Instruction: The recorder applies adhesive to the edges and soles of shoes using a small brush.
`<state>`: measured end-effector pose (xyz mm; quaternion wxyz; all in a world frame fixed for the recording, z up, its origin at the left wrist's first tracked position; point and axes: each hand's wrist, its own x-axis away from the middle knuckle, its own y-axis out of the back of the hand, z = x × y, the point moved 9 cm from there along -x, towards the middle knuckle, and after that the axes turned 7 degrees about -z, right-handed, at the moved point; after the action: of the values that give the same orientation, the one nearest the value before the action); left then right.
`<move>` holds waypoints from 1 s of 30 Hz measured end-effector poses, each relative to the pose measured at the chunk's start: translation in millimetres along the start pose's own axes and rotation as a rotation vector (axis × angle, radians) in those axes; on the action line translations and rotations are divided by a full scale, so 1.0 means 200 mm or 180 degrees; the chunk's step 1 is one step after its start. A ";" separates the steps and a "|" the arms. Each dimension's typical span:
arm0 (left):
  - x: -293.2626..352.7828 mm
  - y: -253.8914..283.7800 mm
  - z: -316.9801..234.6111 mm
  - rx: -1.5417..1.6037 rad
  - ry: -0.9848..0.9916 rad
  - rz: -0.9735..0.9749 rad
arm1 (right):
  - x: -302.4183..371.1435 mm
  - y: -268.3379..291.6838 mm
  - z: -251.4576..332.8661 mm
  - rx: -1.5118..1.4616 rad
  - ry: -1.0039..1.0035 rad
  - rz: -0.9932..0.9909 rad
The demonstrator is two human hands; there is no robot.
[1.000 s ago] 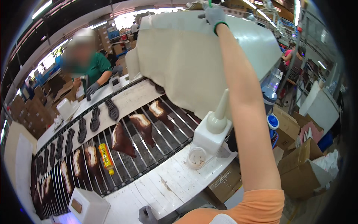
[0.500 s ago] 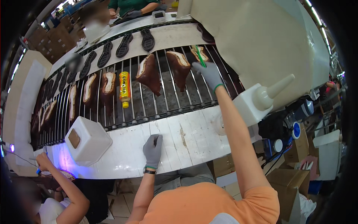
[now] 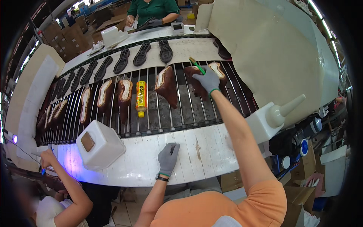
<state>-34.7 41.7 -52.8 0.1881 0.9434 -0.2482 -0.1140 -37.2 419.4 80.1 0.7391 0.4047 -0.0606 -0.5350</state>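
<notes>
My right hand (image 3: 207, 80), in a grey glove with a green cuff, is closed round a green-handled brush (image 3: 198, 66). The brush's bristle end points up and left, above a dark brown shoe upper (image 3: 193, 81) lying bottom up on the rollers. My hand partly hides that upper. Just right of the hand is another brown upper (image 3: 217, 69) with a whitish bottom, and a third upper (image 3: 166, 85) lies to the left. Over the white table edge, my left hand (image 3: 168, 158), also gloved in grey, has its fingers curled with nothing visible in them.
Metal rollers (image 3: 155, 113) carry more uppers and a yellow bottle (image 3: 141, 99). Black soles (image 3: 165, 51) line the far ledge. White plastic containers stand at left (image 3: 106, 145) and right (image 3: 264, 123), the latter with a nozzle. Co-workers' hands appear far across (image 3: 154, 22) and at lower left (image 3: 47, 158).
My right hand and the brush have moved left from the rightmost upper to over the neighbouring one. The whole view has shifted, so things sit farther right and lower. My left hand stays curled.
</notes>
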 end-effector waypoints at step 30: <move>0.62 0.17 -0.25 -0.1046 -0.0770 -0.0531 | 1.40 1.13 -0.63 0.1656 -0.0609 0.0170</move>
<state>72.1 -34.6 -8.1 0.2981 0.8968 -0.1682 -0.2804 313.3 273.6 50.5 0.6151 0.5267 -0.2761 -0.5177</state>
